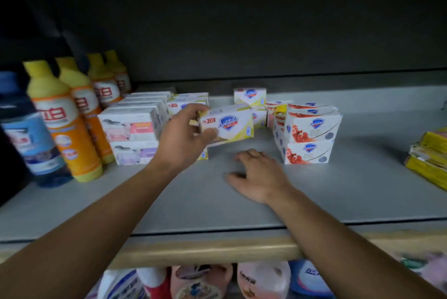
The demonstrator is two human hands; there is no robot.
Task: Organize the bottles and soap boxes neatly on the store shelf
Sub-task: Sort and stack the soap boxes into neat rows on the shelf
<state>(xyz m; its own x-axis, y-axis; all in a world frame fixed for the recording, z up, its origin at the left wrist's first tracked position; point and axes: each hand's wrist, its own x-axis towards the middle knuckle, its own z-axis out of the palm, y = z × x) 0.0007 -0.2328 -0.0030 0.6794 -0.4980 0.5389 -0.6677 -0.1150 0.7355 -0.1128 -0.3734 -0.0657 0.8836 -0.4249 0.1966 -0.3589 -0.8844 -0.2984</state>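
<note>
Gripping a yellow soap box point(227, 123) in your left hand point(180, 140), you are holding it above the shelf point(169, 202), just in front of the yellow stack point(250, 96); your right hand point(258, 175) is resting flat on the shelf, fingers loose, grasping nothing; red boxes point(308, 134) are sitting stacked just right of it; pink boxes point(131, 129) and orange bottles point(61, 117) are standing to your left.

A yellow-white soap box point(227, 124) is gripped by the left hand point(183, 139), lifted above the shelf point(338, 189). The right hand point(260, 175) is laid flat just below the box. Red-white boxes point(307, 134) are stacked right of the box; orange bottles point(65, 114) are lined up well left.
</note>
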